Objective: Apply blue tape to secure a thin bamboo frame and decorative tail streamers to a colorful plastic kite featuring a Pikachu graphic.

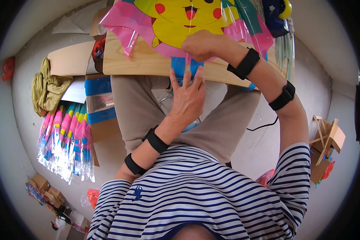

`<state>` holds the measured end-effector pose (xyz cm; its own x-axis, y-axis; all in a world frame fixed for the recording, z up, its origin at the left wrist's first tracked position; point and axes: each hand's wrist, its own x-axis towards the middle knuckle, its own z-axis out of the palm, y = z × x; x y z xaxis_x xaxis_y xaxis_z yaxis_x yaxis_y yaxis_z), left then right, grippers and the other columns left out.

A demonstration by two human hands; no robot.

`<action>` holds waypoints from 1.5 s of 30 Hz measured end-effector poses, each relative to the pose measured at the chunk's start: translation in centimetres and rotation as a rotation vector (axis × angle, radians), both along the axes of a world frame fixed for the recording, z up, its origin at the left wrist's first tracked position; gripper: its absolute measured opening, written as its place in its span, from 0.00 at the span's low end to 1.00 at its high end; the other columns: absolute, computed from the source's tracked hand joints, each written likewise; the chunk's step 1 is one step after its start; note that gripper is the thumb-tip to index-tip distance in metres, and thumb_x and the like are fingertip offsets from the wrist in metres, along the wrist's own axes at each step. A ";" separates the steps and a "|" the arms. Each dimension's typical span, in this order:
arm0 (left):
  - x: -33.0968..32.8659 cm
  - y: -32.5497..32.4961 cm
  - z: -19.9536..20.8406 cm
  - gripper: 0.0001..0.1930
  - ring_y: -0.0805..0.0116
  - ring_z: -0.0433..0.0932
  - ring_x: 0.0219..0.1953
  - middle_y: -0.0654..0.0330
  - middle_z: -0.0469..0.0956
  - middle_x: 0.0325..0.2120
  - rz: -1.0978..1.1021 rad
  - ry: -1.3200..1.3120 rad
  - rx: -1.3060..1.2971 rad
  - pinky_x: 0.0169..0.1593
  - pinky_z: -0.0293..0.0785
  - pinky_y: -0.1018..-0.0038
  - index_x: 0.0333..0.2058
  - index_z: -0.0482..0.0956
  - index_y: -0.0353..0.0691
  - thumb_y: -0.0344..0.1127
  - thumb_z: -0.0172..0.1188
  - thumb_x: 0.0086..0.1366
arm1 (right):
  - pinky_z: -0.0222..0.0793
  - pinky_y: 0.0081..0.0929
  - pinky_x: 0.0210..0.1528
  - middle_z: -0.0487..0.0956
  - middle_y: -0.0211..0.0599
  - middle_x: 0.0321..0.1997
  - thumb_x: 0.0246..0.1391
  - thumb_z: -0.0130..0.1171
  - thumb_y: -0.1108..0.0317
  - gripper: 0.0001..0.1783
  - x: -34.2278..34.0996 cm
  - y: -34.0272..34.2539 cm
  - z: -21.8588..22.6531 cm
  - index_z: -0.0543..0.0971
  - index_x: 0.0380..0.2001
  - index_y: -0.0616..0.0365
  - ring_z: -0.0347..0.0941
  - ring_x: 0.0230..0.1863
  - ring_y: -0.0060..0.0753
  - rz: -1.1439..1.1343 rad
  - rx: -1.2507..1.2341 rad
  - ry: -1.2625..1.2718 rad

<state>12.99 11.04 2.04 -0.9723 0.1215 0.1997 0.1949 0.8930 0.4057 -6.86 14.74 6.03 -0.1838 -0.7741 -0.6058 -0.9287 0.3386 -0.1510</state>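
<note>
A thin, shiny plastic sheet [174,31] with a yellow cartoon face, pink and teal around it, lies spread on the wooden table [144,66]. Two blue strips [178,66] run from its lower edge toward the table's near edge. My left hand [189,96] rests there with its fingers stretched out, the fingertips over the strips. Just beyond it, my right hand [200,45] is curled closed on the lower part of the yellow print. Whatever its fingers may hold is hidden.
At the left hang several pink, yellow and blue plastic pieces [70,136] beside a cardboard box [106,134] and an olive cloth [48,88]. Thin pale strands [283,52] droop over the table's right end, near a dark blue object [274,20]. A wooden-framed box [326,140] stands right.
</note>
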 end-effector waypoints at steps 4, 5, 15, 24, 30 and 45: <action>-0.1 0.1 0.1 0.26 0.53 0.66 0.53 0.54 0.64 0.59 -0.009 -0.004 -0.019 0.63 0.48 0.32 0.48 0.77 0.27 0.31 0.63 0.47 | 0.75 0.45 0.36 0.82 0.50 0.33 0.41 0.57 0.75 0.10 -0.4 0.0 -0.2 0.83 0.29 0.62 0.80 0.37 0.56 -0.072 0.034 0.007; -0.1 0.1 0.1 0.27 0.53 0.66 0.53 0.54 0.64 0.59 -0.011 -0.006 -0.021 0.63 0.48 0.32 0.48 0.77 0.27 0.31 0.63 0.47 | 0.75 0.45 0.35 0.82 0.50 0.32 0.40 0.57 0.75 0.10 -0.6 0.0 -0.3 0.83 0.29 0.62 0.80 0.37 0.56 -0.098 0.028 0.007; 0.0 0.2 -0.1 0.28 0.53 0.66 0.54 0.53 0.64 0.60 -0.020 -0.008 -0.039 0.63 0.48 0.32 0.49 0.76 0.27 0.33 0.63 0.47 | 0.74 0.31 0.22 0.81 0.47 0.21 0.41 0.64 0.76 0.10 -1.6 1.5 2.1 0.83 0.29 0.71 0.79 0.18 0.36 -0.320 0.043 -0.270; 0.0 0.2 -0.1 0.24 0.50 0.67 0.54 0.50 0.65 0.59 -0.017 0.015 -0.031 0.62 0.48 0.29 0.47 0.77 0.28 0.30 0.60 0.49 | 0.74 0.32 0.33 0.81 0.42 0.27 0.38 0.66 0.75 0.14 -2.4 4.5 0.4 0.82 0.33 0.65 0.79 0.29 0.37 -0.509 -0.437 -0.066; 0.0 0.2 0.0 0.22 0.49 0.67 0.54 0.48 0.65 0.59 -0.026 0.014 -0.012 0.62 0.47 0.29 0.46 0.77 0.27 0.29 0.59 0.51 | 0.73 0.32 0.36 0.82 0.41 0.31 0.38 0.68 0.75 0.13 -0.5 6.3 -2.3 0.82 0.32 0.62 0.78 0.32 0.37 -0.581 -0.601 -0.171; 0.0 0.2 -0.1 0.19 0.50 0.68 0.53 0.50 0.66 0.58 -0.020 0.025 0.002 0.62 0.47 0.29 0.44 0.79 0.28 0.28 0.58 0.51 | 0.71 0.40 0.36 0.80 0.46 0.30 0.42 0.65 0.68 0.09 0.0 6.4 -3.5 0.79 0.27 0.62 0.76 0.35 0.49 -0.574 -0.514 -0.126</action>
